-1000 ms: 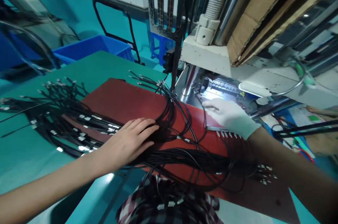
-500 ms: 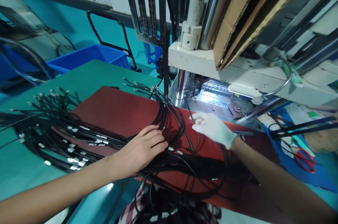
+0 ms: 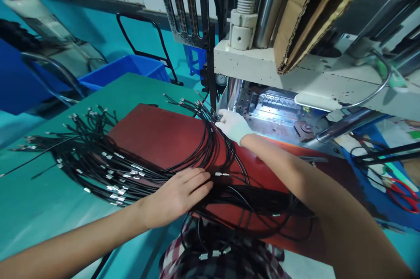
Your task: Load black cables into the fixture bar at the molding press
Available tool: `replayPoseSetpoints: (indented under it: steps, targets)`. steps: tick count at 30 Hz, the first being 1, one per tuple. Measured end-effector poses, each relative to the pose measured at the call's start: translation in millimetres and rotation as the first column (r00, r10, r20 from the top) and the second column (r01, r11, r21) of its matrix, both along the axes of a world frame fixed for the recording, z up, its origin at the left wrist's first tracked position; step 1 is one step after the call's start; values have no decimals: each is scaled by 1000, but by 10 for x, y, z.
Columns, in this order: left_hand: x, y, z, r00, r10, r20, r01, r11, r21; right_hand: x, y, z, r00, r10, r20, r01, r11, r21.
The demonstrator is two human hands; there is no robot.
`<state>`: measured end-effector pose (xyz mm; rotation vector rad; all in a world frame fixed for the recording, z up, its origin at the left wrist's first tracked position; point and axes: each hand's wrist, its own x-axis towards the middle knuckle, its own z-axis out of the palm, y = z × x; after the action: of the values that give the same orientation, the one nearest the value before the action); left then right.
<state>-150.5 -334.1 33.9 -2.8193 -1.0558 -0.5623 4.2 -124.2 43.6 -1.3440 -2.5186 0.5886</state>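
Two hands at work in the head view: bare left hand (image 3: pixel 179 193), fingers flat and spread, pressing on a bundle of black cables (image 3: pixel 210 156); gloved right hand (image 3: pixel 232 125) at 1 o'clock from it, fingers curled among the cable ends, though whether pinching one cannot be told. Dozens of cables, too many to count, fanned from 9 o'clock across the red mat (image 3: pixel 154 134), metal-tipped ends scattered on the green table (image 3: pixel 33 200). One press machine (image 3: pixel 278 68) at 2 o'clock, lit bed beneath. One blue crate (image 3: pixel 124 66) at 11 o'clock. One pair of red scissors (image 3: pixel 405 193) at 3 o'clock. Teal floor behind.
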Motion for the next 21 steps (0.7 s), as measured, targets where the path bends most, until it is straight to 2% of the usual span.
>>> replayPoseSetpoints:
  steps: [2, 4, 6, 7, 9, 11, 16, 18, 21]
  targets:
    - [-149, 1, 7, 993, 81, 82, -79, 996, -27, 175, -63, 4, 1000, 3, 8, -3, 1000, -1]
    - [-376, 9, 25, 966, 232, 117, -224, 971, -81, 365, -167, 72, 999, -37, 39, 39, 998, -51]
    - [-628, 11, 42, 931, 361, 57, -348, 924, -162, 471, -268, 147, 991, -91, 97, 106, 982, -160]
    - [-739, 8, 45, 923, 385, 4, -376, 903, -210, 469, -307, 173, 987, -107, 123, 131, 970, -205]
    - [-892, -4, 36, 922, 377, -89, -386, 871, -303, 344, -352, 196, 982, -110, 154, 145, 961, -237]
    - [-940, -7, 9, 929, 346, -128, -369, 856, -363, 91, -363, 196, 981, -86, 173, 124, 967, -220]
    - [-818, 81, -52, 950, 299, -94, -311, 864, -396, -515, -325, 171, 939, -68, 337, 112, 988, -111]
    - [-756, 115, -49, 953, 291, -81, -298, 867, -400, -588, -291, 159, 928, -73, 364, 112, 990, -87]
    - [-647, 83, -22, 952, 302, -40, -294, 874, -386, -556, -239, 145, 937, -41, 347, 90, 988, -126]
